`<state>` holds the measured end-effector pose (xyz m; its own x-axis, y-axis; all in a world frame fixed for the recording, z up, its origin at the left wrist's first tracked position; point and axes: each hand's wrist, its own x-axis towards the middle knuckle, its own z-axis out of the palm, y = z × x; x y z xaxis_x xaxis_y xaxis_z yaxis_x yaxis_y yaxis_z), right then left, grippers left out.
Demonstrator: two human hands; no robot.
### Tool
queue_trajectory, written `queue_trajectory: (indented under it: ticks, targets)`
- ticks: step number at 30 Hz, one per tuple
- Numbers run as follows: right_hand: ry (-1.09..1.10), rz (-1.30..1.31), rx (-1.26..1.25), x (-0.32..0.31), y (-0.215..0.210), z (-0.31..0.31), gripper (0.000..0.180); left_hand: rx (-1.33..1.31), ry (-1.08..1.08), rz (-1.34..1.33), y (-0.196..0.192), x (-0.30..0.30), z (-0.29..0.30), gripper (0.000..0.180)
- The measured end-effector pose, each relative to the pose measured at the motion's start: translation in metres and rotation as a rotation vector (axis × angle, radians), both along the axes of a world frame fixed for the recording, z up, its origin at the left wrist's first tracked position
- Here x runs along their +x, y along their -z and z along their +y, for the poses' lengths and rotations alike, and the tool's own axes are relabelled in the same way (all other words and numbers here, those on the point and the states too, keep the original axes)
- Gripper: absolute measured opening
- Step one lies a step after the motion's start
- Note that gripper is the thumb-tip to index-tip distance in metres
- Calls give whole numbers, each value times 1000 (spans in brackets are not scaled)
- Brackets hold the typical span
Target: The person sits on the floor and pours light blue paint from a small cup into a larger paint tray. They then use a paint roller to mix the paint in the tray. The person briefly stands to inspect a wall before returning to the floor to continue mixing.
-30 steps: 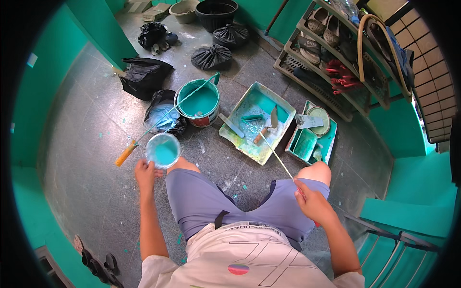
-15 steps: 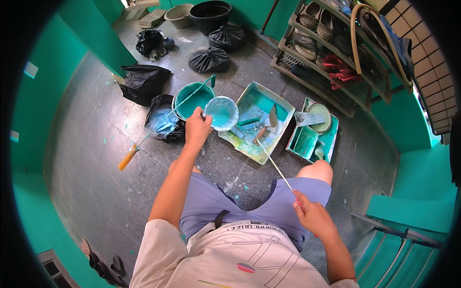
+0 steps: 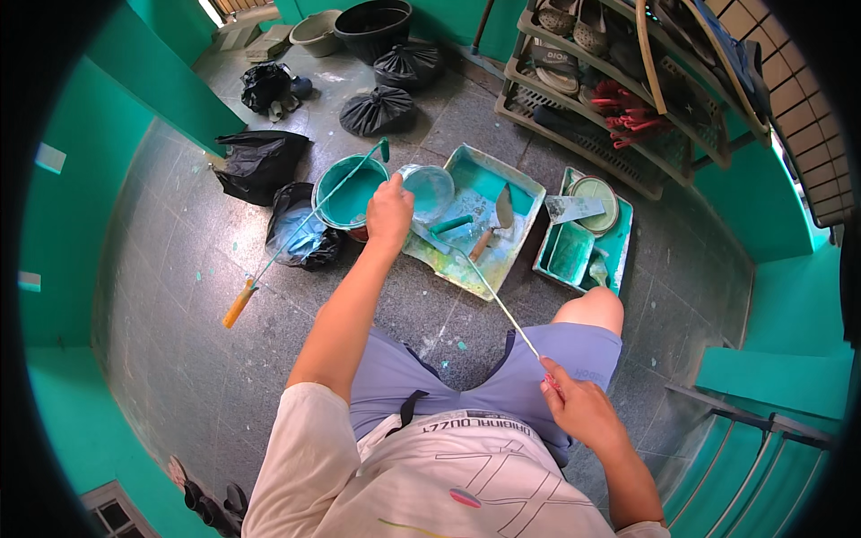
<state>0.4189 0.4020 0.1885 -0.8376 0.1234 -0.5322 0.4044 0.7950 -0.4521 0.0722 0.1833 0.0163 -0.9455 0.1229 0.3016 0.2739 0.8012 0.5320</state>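
Note:
My left hand [image 3: 391, 213] is closed on the side of a translucent plastic tub [image 3: 429, 192], smeared with teal paint and tilted over the left side of the big paint tray [image 3: 529, 235]. Directly left stands an open bucket [image 3: 319, 208] of teal paint. A long-handled roller [image 3: 316, 209] with an orange grip lies across its top. In my right hand [image 3: 581, 405] is the pink grip of a slim paint roller [image 3: 502, 305]; its green sleeve rests in the tray. Beside that sleeve lies a trowel [image 3: 505, 208] with a wooden handle. My left fingertips are mostly hidden.
A smaller tray [image 3: 621, 269] at right holds a round lid [image 3: 595, 202], a flat scraper [image 3: 574, 209] and a green container [image 3: 569, 252]. Black bags [image 3: 260, 166] lie left and beyond. A shoe rack [image 3: 583, 148] stands far right, a metal rack [image 3: 744, 421] near right.
My left hand has moved right and farther away with the tub, tipping it more over the tray. The roller in my right hand has barely moved.

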Motion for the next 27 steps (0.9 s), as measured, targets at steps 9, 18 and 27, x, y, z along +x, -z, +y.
queue_trajectory:
  ticks: [9, 18, 27]
  targets:
    - [20, 8, -10, 2, -8, 0, 41, -111, 33, -22, 4, -5, 26, 17]
    - [24, -6, -17, 6, -18, 1, 42, -218, 82, -34, 4, -12, 36, 18]
    - [19, -9, -39, 4, -25, 1, 42, -279, 102, -39, 6, -19, 45, 17]
